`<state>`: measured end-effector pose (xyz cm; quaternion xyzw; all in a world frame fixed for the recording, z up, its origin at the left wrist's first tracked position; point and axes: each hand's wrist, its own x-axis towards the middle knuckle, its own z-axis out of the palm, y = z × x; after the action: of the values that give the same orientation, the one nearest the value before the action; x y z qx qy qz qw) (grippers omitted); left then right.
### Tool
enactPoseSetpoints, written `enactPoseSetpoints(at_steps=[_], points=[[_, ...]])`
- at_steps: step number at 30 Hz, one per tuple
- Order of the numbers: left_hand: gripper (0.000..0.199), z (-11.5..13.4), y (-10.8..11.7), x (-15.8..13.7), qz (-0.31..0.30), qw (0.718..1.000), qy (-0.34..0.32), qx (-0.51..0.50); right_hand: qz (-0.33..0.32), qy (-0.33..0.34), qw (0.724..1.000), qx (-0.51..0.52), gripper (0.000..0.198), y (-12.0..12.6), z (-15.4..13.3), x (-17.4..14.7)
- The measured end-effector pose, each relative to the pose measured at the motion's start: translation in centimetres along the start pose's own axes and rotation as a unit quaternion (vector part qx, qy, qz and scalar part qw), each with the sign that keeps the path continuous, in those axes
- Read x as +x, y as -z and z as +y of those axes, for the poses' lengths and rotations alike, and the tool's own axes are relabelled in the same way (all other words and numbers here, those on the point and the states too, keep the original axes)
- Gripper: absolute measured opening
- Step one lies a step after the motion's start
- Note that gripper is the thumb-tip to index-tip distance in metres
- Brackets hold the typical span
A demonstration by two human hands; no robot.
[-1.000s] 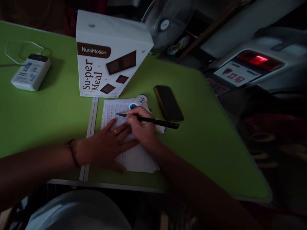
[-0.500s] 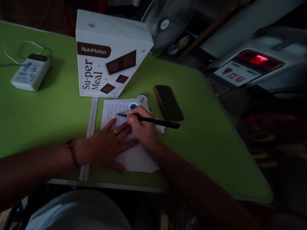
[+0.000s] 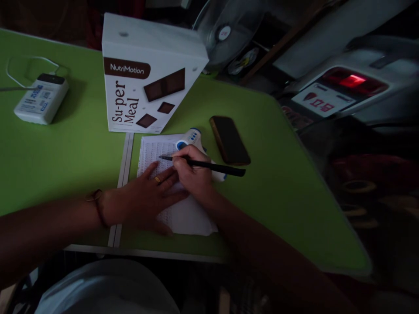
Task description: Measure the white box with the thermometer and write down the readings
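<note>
Dim light, esp. lower R of frame, where stuff beyond the table (image 3: 65,165) is hard to ID. L forearm is cut off at L edge of pic. White-&-blue device (image 3: 190,136), approx. centre, is partly hidden behind R hand (image 3: 194,172); its middle can't be seen. L hand (image 3: 145,198) covers much of the paper (image 3: 193,220), & the small marks are too tiny to read. Fan (image 3: 224,33), top centre, is cut off by top edge.

Pen (image 3: 225,168): long, slim, black, w/ narrow pointed tip; lies slantwise approx. mid-frame, tip to the L over the paper's upper part. Can't tell if tip touches. Paper is white, cols. of small dark marks on its L side, plain at lower R. R hand pinches pen nr. the tip, thumb vs. fingers; L hand is spread, palm down on paper, ring on one finger. Phone (image 3: 230,140) lies R of centre, box (image 3: 147,39) stands upright just above paper in frame.

Vs. 1 s ago: hands, pen & paper practically same spots; box and white adapter (image 3: 39,101), upper L, sit a hair further L in frame.
</note>
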<state>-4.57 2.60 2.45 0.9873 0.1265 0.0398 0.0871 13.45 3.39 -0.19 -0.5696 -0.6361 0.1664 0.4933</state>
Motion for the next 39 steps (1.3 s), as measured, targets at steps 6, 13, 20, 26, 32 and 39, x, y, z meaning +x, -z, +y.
enactPoseSetpoints(at_steps=[6,13,20,26,32,39], points=[[0.095,0.02,0.07,0.0,-0.01,1.0,0.001,0.002,0.006,-0.004,1.0,0.023,0.007,0.08,-0.04,0.0],[0.096,-0.07,-0.13,-0.11,0.0,1.0,-0.001,0.011,0.017,-0.003,1.0,0.022,0.006,-0.01,-0.12,0.06],[0.095,-0.06,-0.22,-0.01,-0.004,1.0,0.002,0.017,0.021,0.005,0.999,0.023,0.008,-0.05,0.0,0.02],[0.095,-0.04,0.04,0.02,-0.025,1.0,0.005,0.017,0.007,-0.007,1.0,0.023,0.008,0.18,-0.06,0.01],[0.094,-0.04,-0.06,-0.04,-0.009,1.0,0.004,0.005,-0.013,-0.008,0.999,0.031,0.007,0.25,-0.22,0.01],[0.094,0.04,0.36,0.09,-0.023,1.0,0.008,-0.004,-0.014,0.005,1.0,0.023,0.009,0.12,0.03,-0.01]])
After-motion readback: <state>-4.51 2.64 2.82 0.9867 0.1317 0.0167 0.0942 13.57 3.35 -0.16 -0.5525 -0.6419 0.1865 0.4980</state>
